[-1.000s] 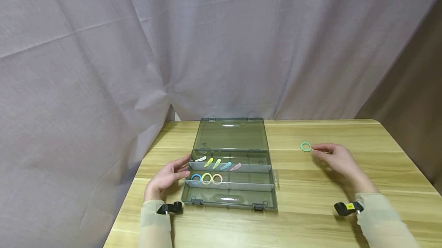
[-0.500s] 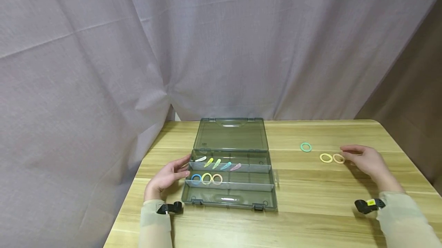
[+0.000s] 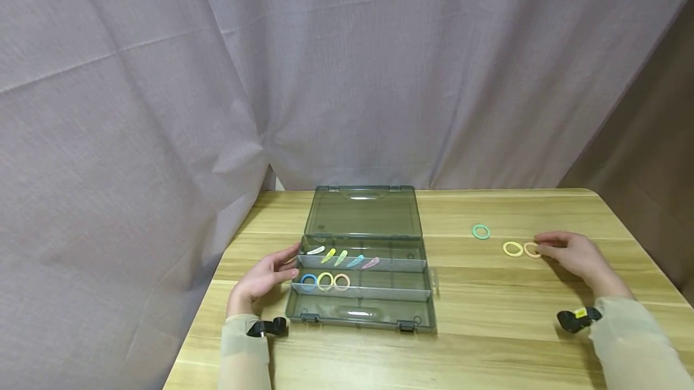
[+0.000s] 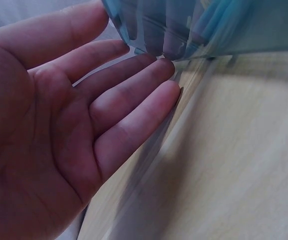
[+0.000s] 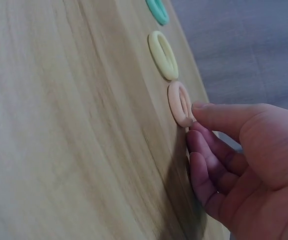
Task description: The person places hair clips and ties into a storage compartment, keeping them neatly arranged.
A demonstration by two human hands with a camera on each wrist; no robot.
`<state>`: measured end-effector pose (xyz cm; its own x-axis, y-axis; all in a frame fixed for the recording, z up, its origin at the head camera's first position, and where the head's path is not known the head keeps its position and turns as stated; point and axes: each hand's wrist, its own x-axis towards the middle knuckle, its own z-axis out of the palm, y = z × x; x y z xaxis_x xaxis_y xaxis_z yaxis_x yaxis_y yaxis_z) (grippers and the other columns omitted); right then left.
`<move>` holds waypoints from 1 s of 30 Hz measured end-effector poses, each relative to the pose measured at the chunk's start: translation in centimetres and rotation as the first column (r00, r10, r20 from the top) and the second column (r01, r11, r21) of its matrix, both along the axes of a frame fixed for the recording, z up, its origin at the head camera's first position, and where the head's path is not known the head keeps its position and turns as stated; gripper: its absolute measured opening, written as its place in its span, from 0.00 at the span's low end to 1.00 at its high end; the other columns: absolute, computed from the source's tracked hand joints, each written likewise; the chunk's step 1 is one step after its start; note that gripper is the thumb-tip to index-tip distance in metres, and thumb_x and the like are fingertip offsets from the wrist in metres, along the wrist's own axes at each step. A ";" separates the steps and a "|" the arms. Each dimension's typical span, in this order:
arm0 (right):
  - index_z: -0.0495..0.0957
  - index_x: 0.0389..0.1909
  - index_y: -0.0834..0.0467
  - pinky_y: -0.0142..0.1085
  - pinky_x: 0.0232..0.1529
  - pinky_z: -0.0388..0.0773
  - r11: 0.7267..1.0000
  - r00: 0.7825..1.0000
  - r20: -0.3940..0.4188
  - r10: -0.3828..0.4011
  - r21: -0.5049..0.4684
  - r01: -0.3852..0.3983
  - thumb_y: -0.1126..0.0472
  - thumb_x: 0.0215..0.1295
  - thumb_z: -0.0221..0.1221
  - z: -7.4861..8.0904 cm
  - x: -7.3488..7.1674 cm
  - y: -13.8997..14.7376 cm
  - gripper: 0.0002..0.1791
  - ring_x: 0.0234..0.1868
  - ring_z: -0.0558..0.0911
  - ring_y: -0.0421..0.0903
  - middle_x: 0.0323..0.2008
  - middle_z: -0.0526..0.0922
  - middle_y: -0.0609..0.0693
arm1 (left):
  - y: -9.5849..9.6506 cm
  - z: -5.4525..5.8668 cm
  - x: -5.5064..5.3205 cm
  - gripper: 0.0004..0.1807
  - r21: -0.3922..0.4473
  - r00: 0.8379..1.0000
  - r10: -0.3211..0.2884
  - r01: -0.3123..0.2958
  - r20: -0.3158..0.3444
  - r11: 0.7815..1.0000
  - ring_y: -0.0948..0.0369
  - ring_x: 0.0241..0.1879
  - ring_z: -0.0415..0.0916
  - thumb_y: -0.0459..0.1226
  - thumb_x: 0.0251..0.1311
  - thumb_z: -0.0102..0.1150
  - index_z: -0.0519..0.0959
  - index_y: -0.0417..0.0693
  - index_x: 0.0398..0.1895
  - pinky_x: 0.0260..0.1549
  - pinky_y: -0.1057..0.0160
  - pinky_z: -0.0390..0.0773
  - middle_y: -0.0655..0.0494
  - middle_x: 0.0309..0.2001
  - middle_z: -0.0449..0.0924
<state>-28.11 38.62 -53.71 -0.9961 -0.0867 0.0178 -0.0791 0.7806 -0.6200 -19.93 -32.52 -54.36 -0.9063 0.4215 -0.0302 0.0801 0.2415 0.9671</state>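
A smoky translucent organizer box (image 3: 360, 304) lies with its lid (image 3: 363, 212) folded back. Its back row holds several snap hair clips (image 3: 340, 258); in the middle row are a blue, a yellow and a peach hair tie (image 3: 341, 282). My left hand (image 3: 262, 278) rests against the box's left side, fingers extended, thumb at the rim. Over on the right, my right hand (image 3: 577, 257) pinches the near edge of a peach hair tie (image 5: 178, 104) between thumb and index finger, close over the table. Beside it lie a pale yellow hair tie (image 3: 512, 249) and a green hair tie (image 3: 481, 231).
The wooden table (image 3: 488, 330) carries everything. A grey curtain (image 3: 347, 76) hangs behind its back edge and along the left. A small clear tab (image 3: 433, 278) sticks out at the box's right side. Each wrist wears a black camera (image 3: 578, 320).
My right hand has moved right from beside the green hair tie to the peach one, uncovering the yellow one, and its fingertips have closed on the peach tie. The left hand stays put.
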 end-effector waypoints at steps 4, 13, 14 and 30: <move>0.80 0.61 0.73 0.66 0.56 0.74 1.000 1.000 0.003 0.003 0.020 -0.003 0.52 0.78 0.64 0.0 -0.1 -0.1 0.27 0.59 0.77 0.75 0.50 0.88 0.69 | 0.0 0.0 0.0 0.40 0.000 1.000 0.000 0.000 -0.001 1.000 0.35 0.78 0.58 0.28 0.75 0.59 0.51 0.29 0.83 0.75 0.51 0.64 0.33 0.83 0.49; 0.83 0.56 0.72 0.69 0.56 0.73 0.998 0.999 -0.040 -0.014 0.057 0.016 0.53 0.76 0.65 -0.5 0.0 0.4 0.24 0.59 0.77 0.77 0.48 0.88 0.69 | 0.0 0.0 0.0 0.41 0.003 1.000 -0.001 0.001 0.003 1.000 0.35 0.78 0.57 0.29 0.76 0.60 0.50 0.28 0.83 0.74 0.54 0.66 0.33 0.83 0.47; 0.83 0.56 0.72 0.69 0.57 0.72 0.998 0.999 -0.044 -0.016 0.057 0.018 0.53 0.76 0.65 -0.5 0.0 0.4 0.24 0.59 0.77 0.78 0.49 0.88 0.70 | 0.0 0.0 0.0 0.41 0.003 1.000 -0.001 0.001 0.003 1.000 0.35 0.78 0.57 0.29 0.76 0.60 0.51 0.28 0.83 0.74 0.54 0.66 0.33 0.83 0.47; 0.83 0.55 0.70 0.68 0.54 0.73 0.997 0.998 -0.033 -0.058 0.041 0.059 0.51 0.78 0.63 -0.7 0.8 0.1 0.24 0.57 0.77 0.77 0.54 0.84 0.74 | 0.0 -0.1 -0.1 0.41 0.015 1.000 -0.006 0.006 0.006 1.000 0.35 0.78 0.57 0.30 0.75 0.61 0.50 0.28 0.83 0.72 0.61 0.69 0.33 0.83 0.47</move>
<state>-27.34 38.73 -54.38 -0.9985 -0.0295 0.0470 -0.0514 0.8096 -0.5847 -20.00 -32.56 -54.42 -0.9035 0.4276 -0.0295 0.0756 0.2267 0.9710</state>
